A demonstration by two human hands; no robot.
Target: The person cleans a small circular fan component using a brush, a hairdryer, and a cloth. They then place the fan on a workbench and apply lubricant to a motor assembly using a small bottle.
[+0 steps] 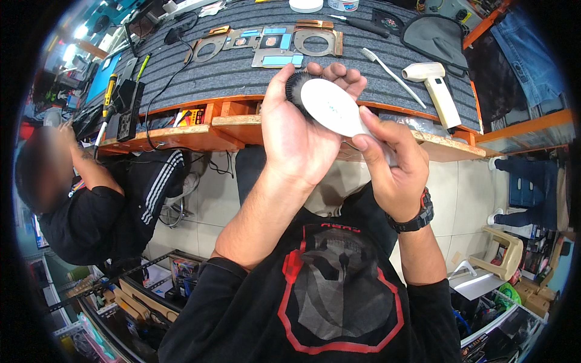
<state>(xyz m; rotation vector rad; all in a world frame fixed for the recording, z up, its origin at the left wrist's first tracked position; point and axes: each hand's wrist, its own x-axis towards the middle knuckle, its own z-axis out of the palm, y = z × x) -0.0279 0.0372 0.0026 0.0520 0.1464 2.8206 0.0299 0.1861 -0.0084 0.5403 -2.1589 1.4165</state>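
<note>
Brush slanted (bristle head upper-left)

Grey-matted workbench with metal plates, toothbrush, cream handheld tool.

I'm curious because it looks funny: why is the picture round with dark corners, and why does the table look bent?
In the head view, a fisheye lens bends the workbench edge and blackens the corners. The left hand, right hand and white brush look sharp and evenly lit. Bright glare shows at the upper left. A nearby person's face is blurred.
</note>
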